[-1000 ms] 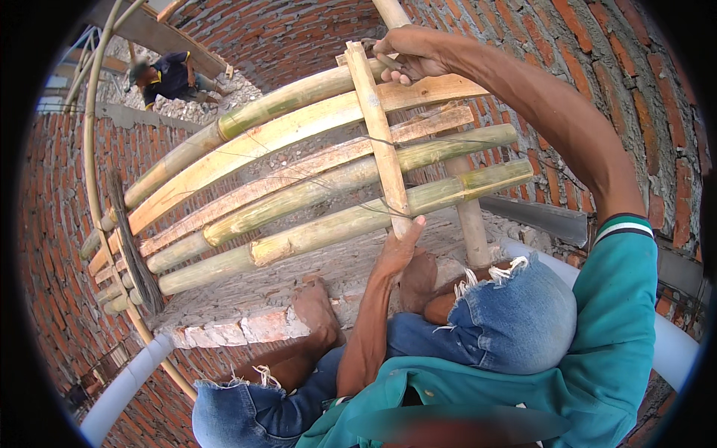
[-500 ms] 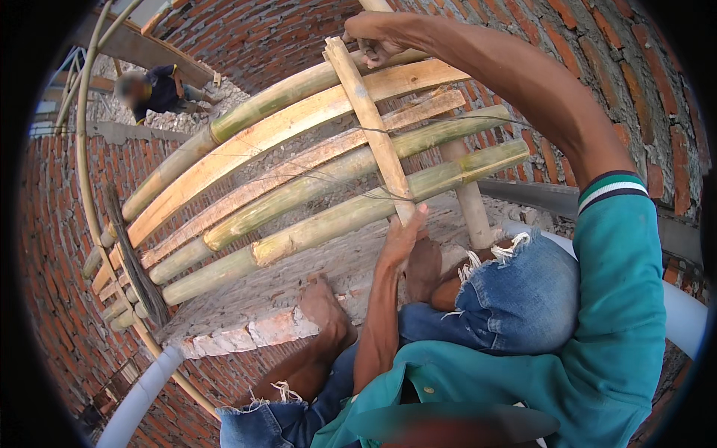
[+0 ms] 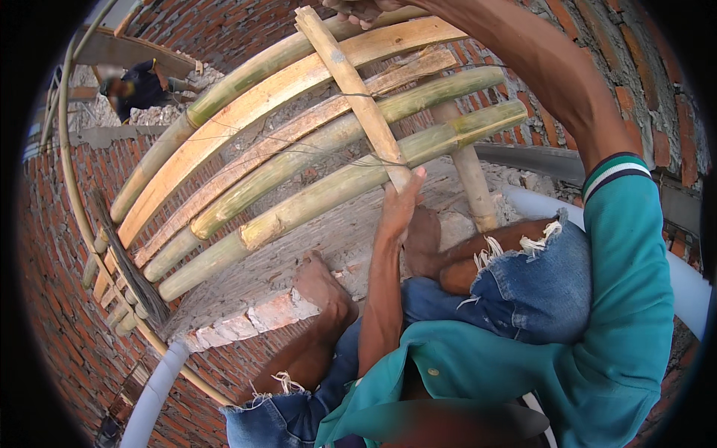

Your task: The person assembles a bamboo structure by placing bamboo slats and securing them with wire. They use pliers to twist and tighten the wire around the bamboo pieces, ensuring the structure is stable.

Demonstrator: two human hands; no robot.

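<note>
Left hand (image 3: 398,205) grips the lower end of the wooden cross slat (image 3: 357,93) where it crosses the nearest bamboo pole (image 3: 328,196). Right hand (image 3: 358,9) is on the slat's top end at the frame edge. Bare feet on brick wall top (image 3: 246,321). Another person (image 3: 138,86) crouches far left.

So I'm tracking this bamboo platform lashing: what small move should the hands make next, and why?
Probably draw the thin wire snug. The left hand presses the lower end of the cross slat against the nearest bamboo pole, the right hand grips its top, and the wire looks slack.
</note>
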